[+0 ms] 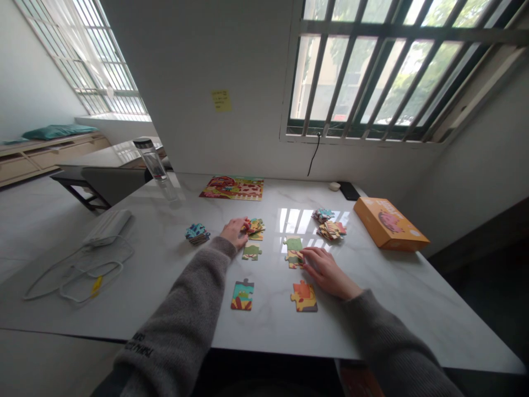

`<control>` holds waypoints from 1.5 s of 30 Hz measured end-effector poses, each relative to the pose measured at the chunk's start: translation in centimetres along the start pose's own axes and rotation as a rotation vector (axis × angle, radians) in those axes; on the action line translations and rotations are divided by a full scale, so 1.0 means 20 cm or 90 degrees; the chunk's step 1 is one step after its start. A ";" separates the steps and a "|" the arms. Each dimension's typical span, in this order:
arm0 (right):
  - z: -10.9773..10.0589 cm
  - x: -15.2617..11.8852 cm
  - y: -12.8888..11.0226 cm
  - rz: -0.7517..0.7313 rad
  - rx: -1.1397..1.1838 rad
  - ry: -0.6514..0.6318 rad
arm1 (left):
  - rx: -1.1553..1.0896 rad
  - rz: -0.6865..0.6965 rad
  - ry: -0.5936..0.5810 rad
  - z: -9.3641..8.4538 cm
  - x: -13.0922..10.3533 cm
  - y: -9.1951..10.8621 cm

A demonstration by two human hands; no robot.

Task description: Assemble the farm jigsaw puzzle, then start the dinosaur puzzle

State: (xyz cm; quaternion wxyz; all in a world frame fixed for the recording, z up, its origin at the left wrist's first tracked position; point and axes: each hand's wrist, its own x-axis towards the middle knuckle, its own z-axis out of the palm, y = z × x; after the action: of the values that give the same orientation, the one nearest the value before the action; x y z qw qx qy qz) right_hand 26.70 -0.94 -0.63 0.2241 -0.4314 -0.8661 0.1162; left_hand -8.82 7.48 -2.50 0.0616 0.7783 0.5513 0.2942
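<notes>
My left hand (235,232) is closed around the edge of some puzzle pieces (257,225), and a reddish bit shows by the fingertips. Just below them on the table is a green puzzle piece (251,252). My right hand (326,271) has its fingers stretched out, their tips touching the right edge of a green and yellow pair of pieces (293,248) that lie against each other. Nearer me are a teal piece with a green figure (242,295) on the left and an orange and yellow piece (304,296) on the right, apart from each other.
A blue-patterned stack of pieces (197,233) is at left; piled pieces (332,230) lie at right beside an orange box (388,223). Toward the wall are a farm picture (233,188), a glass bottle (152,161) and a black phone (349,191). A white cable (82,270) lies left.
</notes>
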 end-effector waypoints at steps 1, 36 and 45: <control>0.00 0.00 0.00 -0.001 0.000 -0.001 | -0.007 -0.005 -0.008 0.01 0.00 0.00; 0.05 0.25 -0.15 0.130 0.359 0.188 | -0.078 0.270 0.002 0.10 -0.11 0.62; 0.04 0.21 -0.08 0.170 0.401 0.183 | -0.040 0.284 -0.038 0.08 -0.10 0.58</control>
State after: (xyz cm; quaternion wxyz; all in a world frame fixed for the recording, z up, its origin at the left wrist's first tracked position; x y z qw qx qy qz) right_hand 22.91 1.35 0.45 0.4479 -0.4624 -0.6836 0.3439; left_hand 1.20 1.50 0.26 0.0358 0.8868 0.3543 0.2944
